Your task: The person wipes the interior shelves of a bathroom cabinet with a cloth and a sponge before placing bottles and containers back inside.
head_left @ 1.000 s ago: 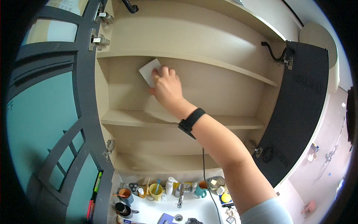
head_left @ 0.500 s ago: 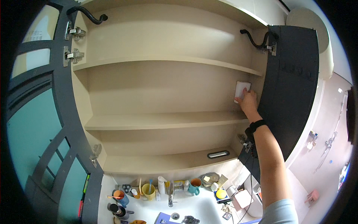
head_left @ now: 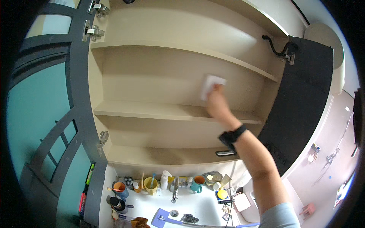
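My right hand (head_left: 219, 105) reaches into the middle compartment of a cream wall cabinet (head_left: 152, 78). Its fingers are closed on a white rectangular sponge (head_left: 209, 85), which is held at the compartment's back panel, right of centre. Motion smears both hand and sponge, so I cannot tell how firmly the sponge touches the panel. A black band (head_left: 232, 137) circles my wrist, and a light blue sleeve (head_left: 280, 216) covers the upper part of the arm. My left hand is out of view.
Dark doors stand swung out on both sides, the left door (head_left: 81, 72) with teal panels, the right door (head_left: 304, 102) plain inside. Below is a white sink (head_left: 152, 205) with a faucet (head_left: 175, 189), a yellow cup (head_left: 150, 186), a teal mug (head_left: 197, 184) and a blue squeegee-like tool (head_left: 161, 218).
My right hand has moved left with the white sponge, from the right end of the middle compartment toward its centre. The whole view has shifted and tilted somewhat.
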### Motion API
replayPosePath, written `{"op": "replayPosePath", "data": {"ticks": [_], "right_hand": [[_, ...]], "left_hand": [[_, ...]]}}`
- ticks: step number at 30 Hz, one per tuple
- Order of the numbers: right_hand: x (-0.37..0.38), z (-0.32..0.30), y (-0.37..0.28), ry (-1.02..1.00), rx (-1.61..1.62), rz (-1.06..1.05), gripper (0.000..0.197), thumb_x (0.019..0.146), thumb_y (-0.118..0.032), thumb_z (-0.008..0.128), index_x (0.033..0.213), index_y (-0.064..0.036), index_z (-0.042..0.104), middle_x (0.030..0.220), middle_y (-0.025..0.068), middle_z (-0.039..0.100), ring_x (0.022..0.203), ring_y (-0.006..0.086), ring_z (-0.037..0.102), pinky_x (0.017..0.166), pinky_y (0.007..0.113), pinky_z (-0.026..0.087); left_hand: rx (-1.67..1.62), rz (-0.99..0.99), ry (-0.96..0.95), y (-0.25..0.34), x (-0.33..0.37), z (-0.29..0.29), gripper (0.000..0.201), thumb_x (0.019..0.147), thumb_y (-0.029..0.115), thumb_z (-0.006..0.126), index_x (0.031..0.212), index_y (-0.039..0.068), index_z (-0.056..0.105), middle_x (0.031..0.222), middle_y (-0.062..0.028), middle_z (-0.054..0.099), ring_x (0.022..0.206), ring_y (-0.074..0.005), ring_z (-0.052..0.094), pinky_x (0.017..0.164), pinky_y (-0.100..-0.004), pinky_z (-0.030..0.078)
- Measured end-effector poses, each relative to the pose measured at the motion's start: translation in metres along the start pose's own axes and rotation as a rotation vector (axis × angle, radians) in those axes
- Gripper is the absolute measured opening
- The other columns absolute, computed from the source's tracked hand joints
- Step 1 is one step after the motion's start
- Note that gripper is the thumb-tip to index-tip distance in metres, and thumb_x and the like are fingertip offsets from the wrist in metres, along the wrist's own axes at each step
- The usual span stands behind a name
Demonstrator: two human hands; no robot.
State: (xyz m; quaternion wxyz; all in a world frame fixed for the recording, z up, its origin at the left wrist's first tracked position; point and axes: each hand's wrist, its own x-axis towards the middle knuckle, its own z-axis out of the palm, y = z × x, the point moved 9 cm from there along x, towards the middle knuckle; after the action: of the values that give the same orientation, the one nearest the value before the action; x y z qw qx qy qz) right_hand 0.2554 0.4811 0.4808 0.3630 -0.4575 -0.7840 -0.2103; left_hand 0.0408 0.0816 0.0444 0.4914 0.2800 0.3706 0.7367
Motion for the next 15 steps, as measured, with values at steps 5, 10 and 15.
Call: {"op": "replayPosePath", "data": {"ticks": [5,10,15], "right_hand": [[-0.003,-0.015,-0.145,-0.097,0.116,-0.099,0.035,0.084,-0.011,0.043,0.106,0.0160,0.045,0.110,0.0297,0.046,0.095,0.0394,0.050,0.076,0.036,0.049],[-0.014,-0.015,-0.132,0.011,-0.154,-0.352,0.036,0.081,-0.010,0.044,0.106,0.0156,0.047,0.105,0.0250,0.050,0.101,0.0323,0.044,0.070,0.033,0.051],[-0.039,-0.025,-0.057,-0.058,-0.007,-0.146,0.042,0.080,-0.010,0.042,0.116,0.0110,0.040,0.114,0.0224,0.043,0.086,0.0357,0.056,0.071,0.038,0.050]], "left_hand": [[0.040,0.054,0.007,0.017,0.006,0.018,0.021,0.091,0.011,0.043,0.107,-0.002,0.048,0.060,0.0029,0.031,0.049,-0.0074,0.025,0.046,-0.0234,0.025],[-0.238,-0.145,-0.081,-0.006,0.000,0.031,0.022,0.092,0.012,0.043,0.109,-0.001,0.049,0.058,0.0036,0.029,0.049,-0.0073,0.024,0.047,-0.0234,0.025],[0.126,-0.085,0.033,-0.009,-0.009,0.018,0.020,0.091,0.009,0.042,0.108,0.000,0.049,0.063,0.0006,0.039,0.050,-0.0091,0.035,0.048,-0.0252,0.035]]}}
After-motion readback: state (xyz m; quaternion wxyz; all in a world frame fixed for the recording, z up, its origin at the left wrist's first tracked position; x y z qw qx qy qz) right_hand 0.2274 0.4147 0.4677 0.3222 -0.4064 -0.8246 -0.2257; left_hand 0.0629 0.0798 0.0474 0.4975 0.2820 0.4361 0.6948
